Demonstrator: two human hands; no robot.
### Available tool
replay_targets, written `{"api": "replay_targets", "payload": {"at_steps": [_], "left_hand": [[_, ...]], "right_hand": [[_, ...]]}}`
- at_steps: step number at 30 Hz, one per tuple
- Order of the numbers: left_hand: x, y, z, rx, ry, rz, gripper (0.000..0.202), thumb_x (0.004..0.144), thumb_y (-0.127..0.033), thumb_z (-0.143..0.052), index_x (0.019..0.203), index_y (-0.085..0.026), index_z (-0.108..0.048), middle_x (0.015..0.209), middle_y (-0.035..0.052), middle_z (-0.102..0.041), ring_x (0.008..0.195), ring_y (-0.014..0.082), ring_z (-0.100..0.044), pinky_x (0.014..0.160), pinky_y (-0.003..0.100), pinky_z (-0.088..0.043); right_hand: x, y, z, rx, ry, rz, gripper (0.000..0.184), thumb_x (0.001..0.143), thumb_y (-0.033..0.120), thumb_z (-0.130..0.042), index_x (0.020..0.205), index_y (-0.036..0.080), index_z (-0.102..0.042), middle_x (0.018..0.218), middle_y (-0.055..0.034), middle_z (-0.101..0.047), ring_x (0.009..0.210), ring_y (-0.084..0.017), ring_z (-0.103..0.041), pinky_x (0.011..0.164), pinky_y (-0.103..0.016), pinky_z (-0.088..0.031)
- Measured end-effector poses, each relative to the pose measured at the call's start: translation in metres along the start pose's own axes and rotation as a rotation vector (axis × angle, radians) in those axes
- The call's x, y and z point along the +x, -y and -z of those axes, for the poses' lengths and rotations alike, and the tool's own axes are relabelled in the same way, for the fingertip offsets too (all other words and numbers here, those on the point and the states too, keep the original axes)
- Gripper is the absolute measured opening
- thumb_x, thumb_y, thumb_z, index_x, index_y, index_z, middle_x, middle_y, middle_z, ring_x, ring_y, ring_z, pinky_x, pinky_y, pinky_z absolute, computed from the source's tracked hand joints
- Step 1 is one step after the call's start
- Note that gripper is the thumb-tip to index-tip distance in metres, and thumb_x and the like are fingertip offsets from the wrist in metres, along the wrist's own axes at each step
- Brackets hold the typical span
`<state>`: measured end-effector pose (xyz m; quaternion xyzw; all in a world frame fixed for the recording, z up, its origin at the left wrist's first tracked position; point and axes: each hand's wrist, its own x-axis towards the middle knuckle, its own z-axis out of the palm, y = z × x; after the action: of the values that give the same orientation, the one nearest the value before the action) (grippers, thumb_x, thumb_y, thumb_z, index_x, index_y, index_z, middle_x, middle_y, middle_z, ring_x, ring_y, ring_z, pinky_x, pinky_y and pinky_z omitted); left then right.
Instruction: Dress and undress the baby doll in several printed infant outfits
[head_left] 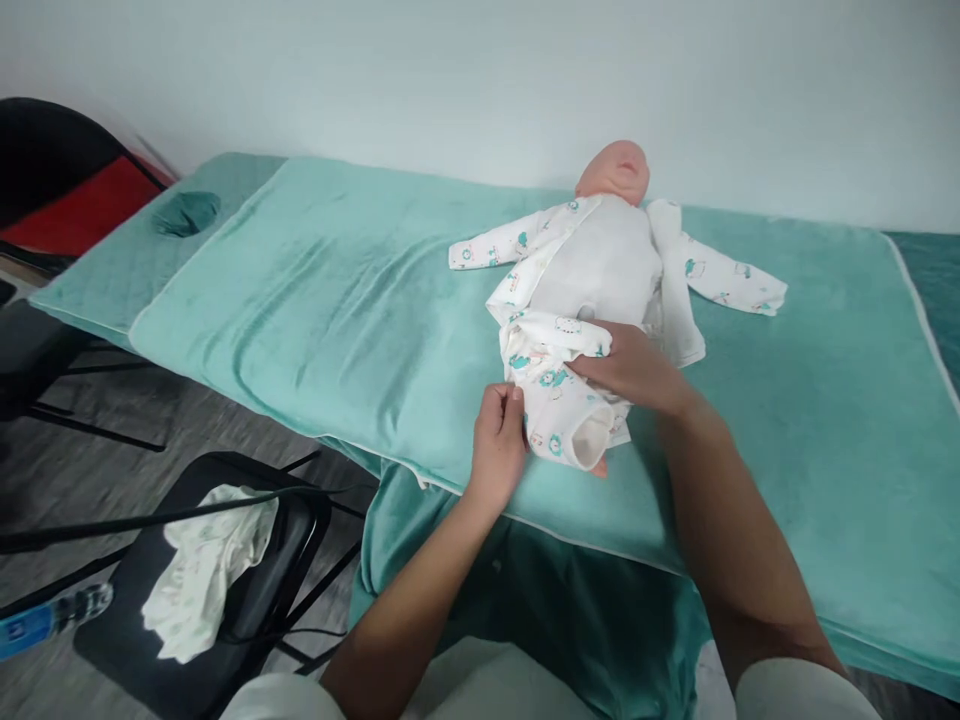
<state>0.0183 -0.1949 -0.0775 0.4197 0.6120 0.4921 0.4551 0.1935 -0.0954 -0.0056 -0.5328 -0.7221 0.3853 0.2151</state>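
A baby doll (606,255) lies on its back on a teal padded table (315,290), head toward the wall. It wears a white printed baby suit (559,395), open over the chest, sleeves spread out. My left hand (498,440) pinches the suit's lower edge near the leg. My right hand (637,372) rests over the doll's hips, fingers closed on the bunched fabric. A bit of the doll's foot shows below the leg opening.
A black folding chair (247,590) stands at the lower left with a crumpled white garment (202,570) on its seat. A black and red chair (67,190) is at the far left. A water bottle (52,615) lies on the floor.
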Motion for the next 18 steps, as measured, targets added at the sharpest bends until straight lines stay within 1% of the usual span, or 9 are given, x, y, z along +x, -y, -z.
{"api": "replay_targets", "payload": {"at_steps": [2, 4, 7, 10, 12, 13, 15, 16, 18], "left_hand": [[0.010, 0.002, -0.002, 0.038, -0.055, -0.065, 0.027, 0.103, -0.043, -0.049, 0.088, -0.021, -0.054, 0.076, -0.0014, -0.055, 0.071, 0.0143, -0.050, 0.067, 0.027, -0.042], [0.020, 0.003, 0.000, 0.050, -0.072, -0.094, 0.021, 0.101, -0.038, -0.052, 0.089, -0.021, -0.054, 0.081, -0.0002, -0.058, 0.076, 0.0149, -0.051, 0.069, 0.026, -0.041], [0.028, 0.002, 0.005, 0.007, -0.070, -0.074, 0.023, 0.101, -0.041, -0.053, 0.089, -0.021, -0.054, 0.080, -0.0007, -0.057, 0.074, 0.0145, -0.050, 0.068, 0.026, -0.042], [0.020, -0.001, 0.008, -0.029, -0.058, -0.064, 0.035, 0.099, -0.057, -0.053, 0.092, -0.022, -0.056, 0.080, -0.0010, -0.056, 0.072, 0.0141, -0.050, 0.068, 0.027, -0.043], [0.010, 0.001, 0.008, -0.100, 0.004, -0.056, 0.046, 0.091, -0.068, -0.059, 0.104, -0.024, -0.056, 0.080, -0.0015, -0.057, 0.070, 0.0142, -0.051, 0.064, 0.027, -0.043], [0.005, 0.002, 0.007, -0.156, 0.046, -0.050, 0.053, 0.087, -0.071, -0.063, 0.111, -0.025, -0.054, 0.080, -0.0019, -0.057, 0.069, 0.0144, -0.051, 0.062, 0.027, -0.044], [-0.001, 0.006, 0.005, -0.254, 0.091, -0.049, 0.059, 0.082, -0.070, -0.069, 0.117, -0.026, -0.052, 0.079, -0.0024, -0.057, 0.069, 0.0149, -0.054, 0.062, 0.027, -0.044], [-0.002, 0.009, 0.003, -0.277, 0.080, -0.060, 0.055, 0.083, -0.067, -0.071, 0.116, -0.026, -0.052, 0.079, -0.0024, -0.057, 0.070, 0.0150, -0.055, 0.064, 0.027, -0.045], [-0.001, 0.012, 0.001, -0.280, 0.035, -0.087, 0.042, 0.088, -0.058, -0.070, 0.109, -0.025, -0.055, 0.080, -0.0019, -0.056, 0.073, 0.0142, -0.055, 0.067, 0.026, -0.045]], "right_hand": [[-0.001, -0.002, 0.004, -0.014, 0.053, -0.011, 0.026, 0.080, 0.036, -0.066, 0.099, 0.019, -0.072, 0.093, -0.0016, -0.076, 0.088, -0.023, -0.067, 0.070, -0.029, -0.045], [-0.001, -0.004, 0.008, -0.030, 0.094, -0.002, 0.025, 0.079, 0.036, -0.068, 0.098, 0.019, -0.071, 0.095, -0.0015, -0.076, 0.089, -0.023, -0.068, 0.072, -0.029, -0.046], [-0.002, -0.005, 0.010, -0.025, 0.128, 0.012, 0.027, 0.078, 0.039, -0.072, 0.098, 0.020, -0.071, 0.098, -0.0016, -0.076, 0.091, -0.023, -0.068, 0.073, -0.030, -0.048], [-0.002, -0.005, 0.011, 0.002, 0.151, 0.021, 0.031, 0.079, 0.040, -0.074, 0.103, 0.020, -0.072, 0.099, -0.0018, -0.077, 0.092, -0.024, -0.069, 0.073, -0.030, -0.049], [-0.003, -0.005, 0.011, 0.011, 0.153, 0.024, 0.032, 0.079, 0.040, -0.073, 0.105, 0.021, -0.072, 0.099, -0.0019, -0.077, 0.091, -0.023, -0.069, 0.072, -0.029, -0.049], [-0.003, -0.005, 0.011, 0.009, 0.154, 0.021, 0.031, 0.079, 0.040, -0.073, 0.104, 0.021, -0.072, 0.099, -0.0019, -0.077, 0.090, -0.023, -0.070, 0.072, -0.029, -0.049], [-0.002, -0.006, 0.012, -0.006, 0.165, 0.019, 0.031, 0.079, 0.040, -0.074, 0.104, 0.021, -0.072, 0.099, -0.0018, -0.077, 0.090, -0.023, -0.070, 0.071, -0.029, -0.050], [-0.002, -0.007, 0.012, -0.015, 0.172, 0.026, 0.031, 0.078, 0.039, -0.074, 0.104, 0.021, -0.072, 0.099, -0.0018, -0.077, 0.091, -0.023, -0.070, 0.072, -0.029, -0.050], [-0.002, -0.009, 0.012, -0.030, 0.181, 0.054, 0.032, 0.078, 0.039, -0.074, 0.105, 0.022, -0.072, 0.103, -0.0018, -0.077, 0.095, -0.024, -0.070, 0.074, -0.030, -0.051]]}}
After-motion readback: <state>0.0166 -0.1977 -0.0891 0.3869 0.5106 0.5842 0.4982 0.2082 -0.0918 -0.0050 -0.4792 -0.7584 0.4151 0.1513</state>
